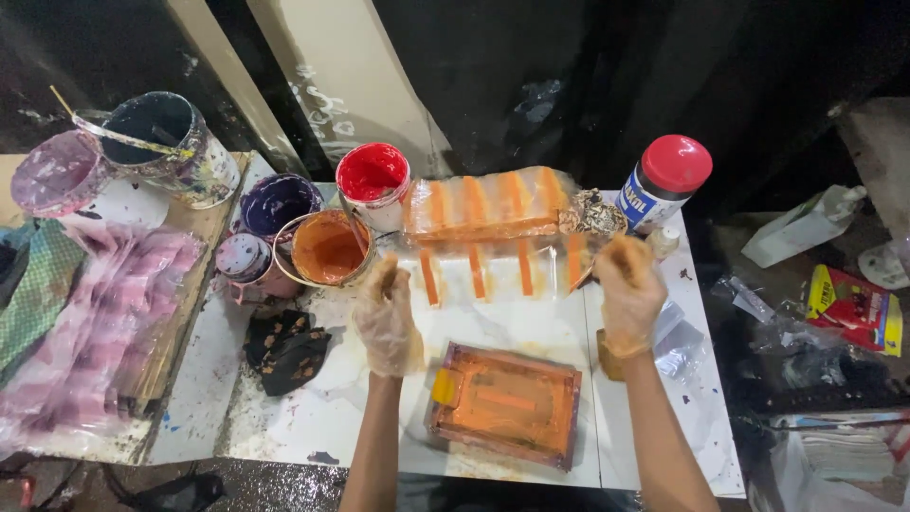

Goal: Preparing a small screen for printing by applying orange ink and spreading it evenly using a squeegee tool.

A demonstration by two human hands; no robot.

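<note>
Both my hands wear thin clear gloves smeared with orange. My left hand (384, 318) pinches the left edge of a clear plastic sheet (493, 242) striped with orange paint. My right hand (627, 294) pinches the sheet's right edge. The sheet is held up over the white tabletop (313, 417), its far part folded over. Just below and between my hands, an orange-stained printing frame (507, 403) lies flat.
An orange paint can (330, 248), a red one (373, 180), a purple one (280, 201) and a dark one (156, 128) stand at the left. A red-capped bottle (664, 185) stands at the right. A black cloth (284, 351) and pink plastic sheets (95, 322) lie at the left.
</note>
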